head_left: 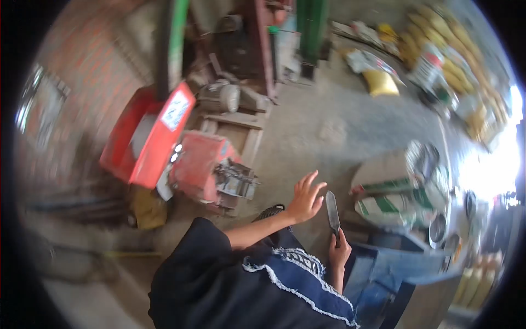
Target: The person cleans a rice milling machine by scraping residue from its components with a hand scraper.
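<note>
Apparently no cutting or scraping is under way: the blade of the flat-bladed tool (332,211) touches nothing that can be made out, and how much is done or left cannot be told. The tool sits near the person, left of the blue metal frame (378,263), its long axis running near to far, tip pointing away and leaning slightly left. The right hand (340,251) grips its dark handle; the left hand (304,204), fingers spread wide and holding nothing visible, hovers just left of the blade.
</note>
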`<move>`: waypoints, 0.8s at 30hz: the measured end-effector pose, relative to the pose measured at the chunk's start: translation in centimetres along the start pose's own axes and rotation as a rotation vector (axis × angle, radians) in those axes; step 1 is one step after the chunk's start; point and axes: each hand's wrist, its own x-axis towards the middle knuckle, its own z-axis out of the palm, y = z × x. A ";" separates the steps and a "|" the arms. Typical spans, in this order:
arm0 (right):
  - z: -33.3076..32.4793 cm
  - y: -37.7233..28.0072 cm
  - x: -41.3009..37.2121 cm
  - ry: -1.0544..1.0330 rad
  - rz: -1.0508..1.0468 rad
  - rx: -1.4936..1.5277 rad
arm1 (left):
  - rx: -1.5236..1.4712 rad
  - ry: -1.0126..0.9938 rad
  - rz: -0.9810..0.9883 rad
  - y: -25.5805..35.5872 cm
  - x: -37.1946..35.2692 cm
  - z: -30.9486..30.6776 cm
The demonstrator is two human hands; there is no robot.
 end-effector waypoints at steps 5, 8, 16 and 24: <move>5.1 -5.5 4.4 -0.131 -0.227 0.030 | 0.088 0.150 -0.153 -3.9 -1.4 -6.5; 9.9 -7.4 6.4 -0.237 -0.398 0.103 | 0.180 0.271 -0.288 -7.6 -2.5 -11.2; 19.1 -16.9 10.8 -0.713 -0.815 -0.229 | 0.375 0.491 -0.526 -16.8 -9.1 -19.2; 31.4 -26.5 9.9 -0.941 -1.038 -0.320 | 0.636 0.748 -0.822 -14.5 -17.2 -25.3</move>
